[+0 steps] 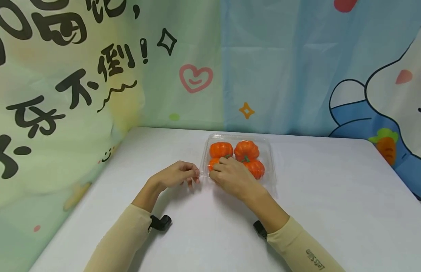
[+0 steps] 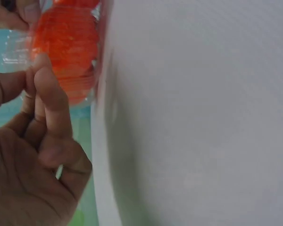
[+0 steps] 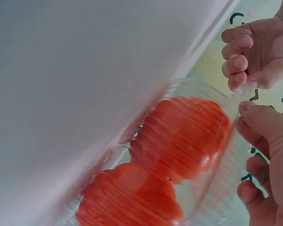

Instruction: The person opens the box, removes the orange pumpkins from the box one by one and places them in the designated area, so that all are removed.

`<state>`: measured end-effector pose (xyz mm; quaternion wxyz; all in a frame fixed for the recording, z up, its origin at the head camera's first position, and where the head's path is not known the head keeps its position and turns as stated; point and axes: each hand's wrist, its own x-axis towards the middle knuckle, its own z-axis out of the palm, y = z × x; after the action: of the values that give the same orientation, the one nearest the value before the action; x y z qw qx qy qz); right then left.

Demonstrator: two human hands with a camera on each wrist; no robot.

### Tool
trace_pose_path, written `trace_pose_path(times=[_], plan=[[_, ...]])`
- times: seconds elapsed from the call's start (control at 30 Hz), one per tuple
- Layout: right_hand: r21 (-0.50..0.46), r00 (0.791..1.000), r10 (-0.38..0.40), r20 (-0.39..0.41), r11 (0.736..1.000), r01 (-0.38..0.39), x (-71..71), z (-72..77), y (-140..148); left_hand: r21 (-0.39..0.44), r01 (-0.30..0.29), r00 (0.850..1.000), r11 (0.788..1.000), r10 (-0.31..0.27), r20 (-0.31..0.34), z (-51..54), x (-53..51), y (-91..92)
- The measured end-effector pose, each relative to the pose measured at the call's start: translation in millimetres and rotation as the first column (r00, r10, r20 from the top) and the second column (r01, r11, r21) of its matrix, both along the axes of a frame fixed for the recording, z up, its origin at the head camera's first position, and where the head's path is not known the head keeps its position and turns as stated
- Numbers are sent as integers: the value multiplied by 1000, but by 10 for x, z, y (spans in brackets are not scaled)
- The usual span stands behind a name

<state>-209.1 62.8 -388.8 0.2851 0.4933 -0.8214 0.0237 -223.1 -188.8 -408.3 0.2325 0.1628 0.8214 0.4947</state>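
Note:
A clear plastic box [image 1: 270, 166] stands toward the back of the white table, with several small orange pumpkins [image 1: 247, 150] inside, some showing green stems. At its front left corner, my left hand [image 1: 178, 174] pinches the plastic edge between thumb and fingertip. Close beside it, my right hand [image 1: 235, 177] grips the front rim and covers part of the front pumpkins in the head view. The right wrist view shows the thumb of the right hand [image 3: 271, 150] on the ribbed rim, with the left hand [image 3: 259, 52] at the corner. Whether a lid covers the pumpkins I cannot tell.
The white table [image 1: 332, 211] extends to both sides of the box. A printed cloth backdrop [image 1: 264, 75] with lettering and cartoon figures hangs behind and to the left. Dark wrist cameras [image 1: 161, 223] sit beneath both sleeves.

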Motion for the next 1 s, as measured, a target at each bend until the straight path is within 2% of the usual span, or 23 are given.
trace_pose_path(times=[0.1, 0.27, 0.6, 0.87, 1.0], plan=[[-1, 999, -21, -32, 1000, 21, 12, 2, -23, -8, -30, 999, 1000, 30, 11, 27, 11, 12], [12, 998, -34, -54, 999, 34, 25, -11, -30, -10, -42, 999, 999, 43, 19, 21, 8, 38], [42, 997, -46, -59, 998, 49, 34, -36, -42, -11, -42, 999, 999, 42, 22, 8, 13, 57], [79, 997, -46, -57, 996, 50, 65, 1, -41, -9, -35, 999, 999, 35, 13, 14, 15, 41], [107, 994, -68, -85, 991, 77, 73, -4, -67, -9, -24, 1000, 1000, 23, -16, 18, -3, 49]])
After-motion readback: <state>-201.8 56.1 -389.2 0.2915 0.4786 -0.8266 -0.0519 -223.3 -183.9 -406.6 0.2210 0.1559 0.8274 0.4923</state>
